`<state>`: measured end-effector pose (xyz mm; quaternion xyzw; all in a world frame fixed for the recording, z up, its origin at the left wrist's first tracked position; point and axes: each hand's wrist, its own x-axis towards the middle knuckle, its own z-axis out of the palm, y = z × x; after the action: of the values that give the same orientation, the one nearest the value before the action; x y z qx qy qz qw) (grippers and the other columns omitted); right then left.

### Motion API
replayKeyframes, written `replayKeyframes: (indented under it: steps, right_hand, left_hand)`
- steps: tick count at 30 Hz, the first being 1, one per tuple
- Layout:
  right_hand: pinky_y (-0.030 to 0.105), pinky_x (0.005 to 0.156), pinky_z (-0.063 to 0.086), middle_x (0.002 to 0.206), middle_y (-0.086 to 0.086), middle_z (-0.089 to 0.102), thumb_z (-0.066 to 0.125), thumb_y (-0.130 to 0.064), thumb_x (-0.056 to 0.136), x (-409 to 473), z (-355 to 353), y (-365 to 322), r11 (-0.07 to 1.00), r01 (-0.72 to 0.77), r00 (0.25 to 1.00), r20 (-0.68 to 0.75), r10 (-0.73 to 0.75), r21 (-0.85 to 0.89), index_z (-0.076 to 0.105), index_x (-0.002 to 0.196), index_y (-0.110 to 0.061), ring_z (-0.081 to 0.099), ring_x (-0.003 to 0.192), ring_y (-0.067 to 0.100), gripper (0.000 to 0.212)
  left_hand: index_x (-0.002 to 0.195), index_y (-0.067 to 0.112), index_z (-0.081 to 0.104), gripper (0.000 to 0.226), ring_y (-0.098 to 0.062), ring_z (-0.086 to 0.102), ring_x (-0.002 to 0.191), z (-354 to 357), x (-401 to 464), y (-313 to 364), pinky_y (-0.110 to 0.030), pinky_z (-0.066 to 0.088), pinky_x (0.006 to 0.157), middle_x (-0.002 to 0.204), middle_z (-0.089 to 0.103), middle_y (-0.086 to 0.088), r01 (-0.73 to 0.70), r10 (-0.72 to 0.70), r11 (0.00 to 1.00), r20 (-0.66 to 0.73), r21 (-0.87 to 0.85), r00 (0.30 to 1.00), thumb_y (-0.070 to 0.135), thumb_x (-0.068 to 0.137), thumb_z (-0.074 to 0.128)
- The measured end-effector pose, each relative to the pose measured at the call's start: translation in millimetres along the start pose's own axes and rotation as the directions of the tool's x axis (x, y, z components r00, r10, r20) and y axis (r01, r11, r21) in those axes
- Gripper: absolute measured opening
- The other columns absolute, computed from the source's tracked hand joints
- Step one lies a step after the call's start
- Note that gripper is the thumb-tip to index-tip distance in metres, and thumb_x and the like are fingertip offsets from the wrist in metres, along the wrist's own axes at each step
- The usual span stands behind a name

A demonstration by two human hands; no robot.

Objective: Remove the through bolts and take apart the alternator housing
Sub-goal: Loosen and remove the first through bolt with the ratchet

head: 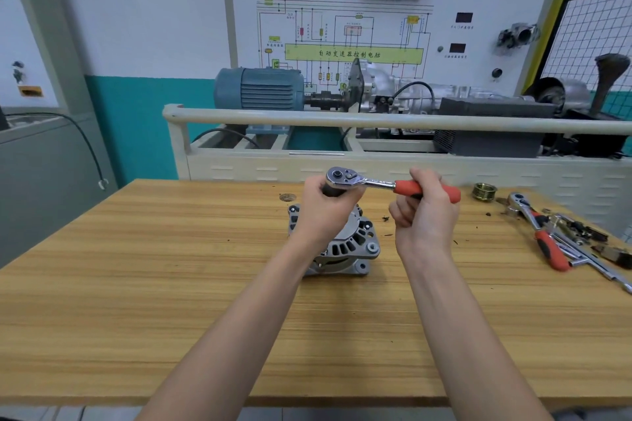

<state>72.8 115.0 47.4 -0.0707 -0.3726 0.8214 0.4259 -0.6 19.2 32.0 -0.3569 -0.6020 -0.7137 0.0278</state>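
Note:
The grey alternator [345, 246] stands on the wooden table [136, 284], its vented housing facing up. Above it I hold a ratchet wrench [372, 182] with a chrome head and a red handle. My left hand [326, 205] grips the dark socket under the ratchet head. My right hand [425, 205] is curled round the red handle. The hands hide the upper part of the alternator, and where the socket meets it cannot be seen.
At the table's right lie a brass pulley [483, 191], a second red-handled ratchet [538, 232], extension bars and small loose parts [581, 243]. Behind the table stands a training rig with a blue motor [260, 89] and a cream rail [376, 121].

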Motion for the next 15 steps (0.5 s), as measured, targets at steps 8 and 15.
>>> replayKeyframes:
  steps: [8, 15]
  right_hand:
    - [0.019, 0.035, 0.014, 0.04, -0.006, 0.026, 0.053, -0.004, 0.085, 27, 18, -15, 0.972, -0.177, 0.97, 0.138, 0.198, -0.153, 0.035, 0.046, -0.023, 0.016, 0.034, 0.008, 0.048]
    - [0.019, 0.035, 0.023, 0.043, -0.007, 0.032, 0.055, -0.002, 0.088, -25, 4, 11, 0.997, 0.07, 0.993, -0.099, -0.065, 0.045, 0.035, 0.063, -0.017, 0.027, 0.034, 0.008, 0.035]
  left_hand:
    - [0.055, 0.019, 0.047, 0.032, -0.012, 0.034, 0.043, -21, 5, 8, -0.023, 0.029, 0.044, 0.047, 0.039, 0.005, 0.059, -0.08, 0.996, 0.325, 0.074, 0.942, 0.014, 0.078, 0.069]
    - [0.055, 0.02, 0.041, 0.041, -0.006, 0.027, 0.039, -6, 8, 6, -0.02, 0.024, 0.042, 0.042, 0.036, 0.012, 0.145, -0.146, 0.989, 0.034, 0.043, 0.989, -0.003, 0.084, 0.058]
